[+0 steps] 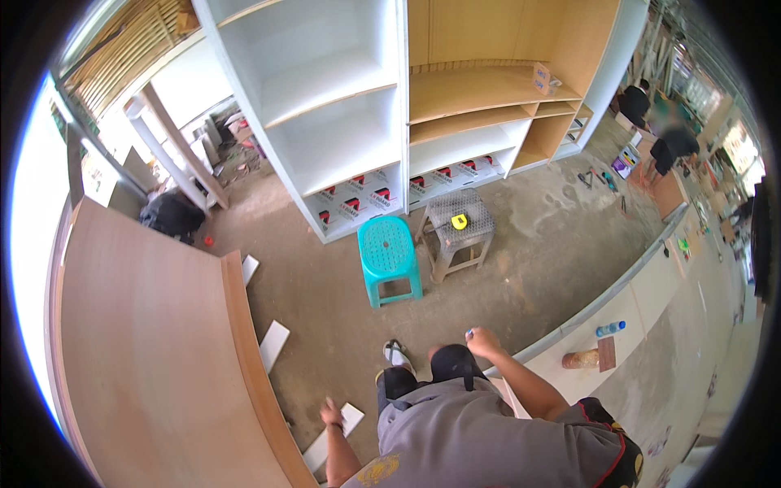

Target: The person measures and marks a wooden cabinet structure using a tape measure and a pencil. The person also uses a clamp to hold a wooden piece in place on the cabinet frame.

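My left hand hangs low beside the white board strip on the floor. Its fingers look loosely apart, and nothing shows in them. In front of my right thigh, my right hand is closed around something small with a bluish tip; its kind cannot be made out. Ahead of me stand a teal plastic stool and a worn grey stool. A yellow tape measure rests on the grey stool's seat. Neither hand touches the stools.
A large wooden panel piece fills the left side. Tall white and wood shelving stands ahead. On the right, a long pale surface bears a water bottle. Two people are at the far right, near tools on the floor.
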{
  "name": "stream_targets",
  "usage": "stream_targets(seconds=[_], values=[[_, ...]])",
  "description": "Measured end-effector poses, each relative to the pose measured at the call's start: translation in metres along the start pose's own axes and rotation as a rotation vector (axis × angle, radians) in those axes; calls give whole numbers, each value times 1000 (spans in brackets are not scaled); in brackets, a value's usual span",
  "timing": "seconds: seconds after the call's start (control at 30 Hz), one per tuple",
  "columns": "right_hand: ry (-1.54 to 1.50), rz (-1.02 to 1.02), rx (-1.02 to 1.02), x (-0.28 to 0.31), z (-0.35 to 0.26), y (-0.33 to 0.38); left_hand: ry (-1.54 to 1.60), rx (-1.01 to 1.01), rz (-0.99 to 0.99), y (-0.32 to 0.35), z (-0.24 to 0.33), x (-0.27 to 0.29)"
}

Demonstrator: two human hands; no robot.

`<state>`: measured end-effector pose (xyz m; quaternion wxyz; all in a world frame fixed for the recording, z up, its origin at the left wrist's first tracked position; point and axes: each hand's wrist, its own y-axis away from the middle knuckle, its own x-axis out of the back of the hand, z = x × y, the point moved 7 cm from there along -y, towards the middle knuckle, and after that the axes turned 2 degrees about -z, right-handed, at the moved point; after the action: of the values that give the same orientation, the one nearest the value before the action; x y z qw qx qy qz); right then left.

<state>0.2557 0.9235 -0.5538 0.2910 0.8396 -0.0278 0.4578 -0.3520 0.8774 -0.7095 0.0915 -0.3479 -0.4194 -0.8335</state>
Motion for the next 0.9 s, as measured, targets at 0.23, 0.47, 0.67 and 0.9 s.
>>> stream_targets(seconds=[0.23,0.47,0.67,0.9], values=[[-307,246,-269,85,-32,-154,467,-654,80,-79,436,176],[-249,341,-439,64,32,-376,249,-450,-114,-163,407,56],[-70,334,-470,88,22,-550,-182,95,-502,-203,280,-56],[116,181,-498,69,46,-689,-350,169,-432,-279,336,-61]])
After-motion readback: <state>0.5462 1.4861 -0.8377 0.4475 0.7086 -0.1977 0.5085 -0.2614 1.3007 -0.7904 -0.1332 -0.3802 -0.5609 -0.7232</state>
